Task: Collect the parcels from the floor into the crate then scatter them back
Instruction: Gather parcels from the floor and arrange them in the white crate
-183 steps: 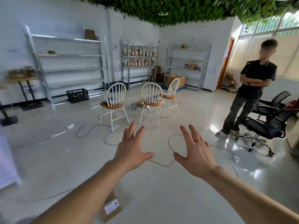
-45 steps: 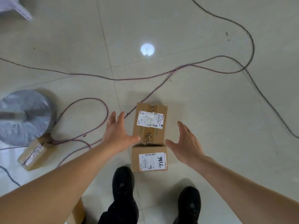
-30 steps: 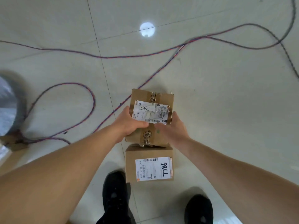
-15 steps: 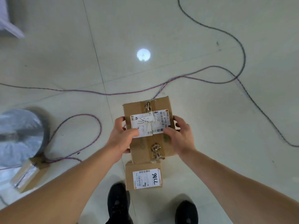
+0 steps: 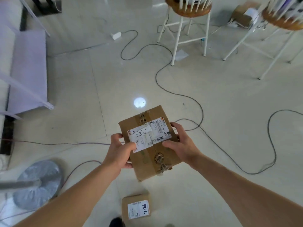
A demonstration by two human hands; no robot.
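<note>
Fingers [image 5: 175,126] of both hands curl round parcel [image 5: 148,154] | held between palms

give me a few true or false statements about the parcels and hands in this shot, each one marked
1. The left hand and the right hand both grip the brown cardboard parcel with the white label. True.
2. That parcel rests on the tiled floor. False: it is held up off it.
3. A smaller brown cardboard parcel lies on the floor near the person's feet. True.
4. A crate stands beside the smaller parcel. False: no crate is in view.
5. The white chair with a wooden seat lies tipped over. False: it stands upright.
</note>
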